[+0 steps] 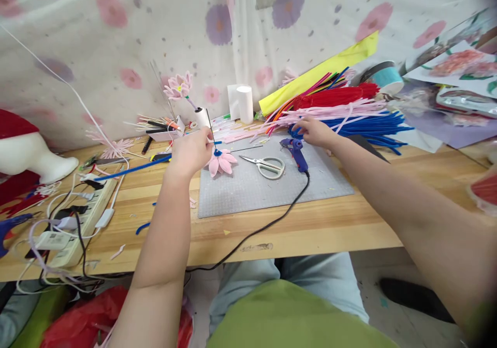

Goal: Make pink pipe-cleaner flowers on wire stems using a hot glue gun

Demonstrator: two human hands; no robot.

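My left hand (pixel 190 152) is closed around a long blue pipe cleaner (pixel 134 169), which sticks out on both sides of the fist. Just beside that fist, a pink pipe-cleaner flower (pixel 220 164) rests petals down on the grey cutting mat (pixel 240 198), its blue centre and thin dark wire stem pointing up. My right hand (pixel 316 132) has its fingers bent round the near ends of the blue pipe cleaner bundle (pixel 361 125). Right below it lies a blue glue gun (pixel 297 155). Between the hands are scissors (pixel 269 168) with pale handles.
Pink pipe cleaners (pixel 330 111) and red pipe cleaners (pixel 337 97) are piled at the back right. A finished pink flower (pixel 178 86) stands in a spool behind my left hand. On the left are a power strip (pixel 87 223) with tangled cords and a white foam head (pixel 34 156).
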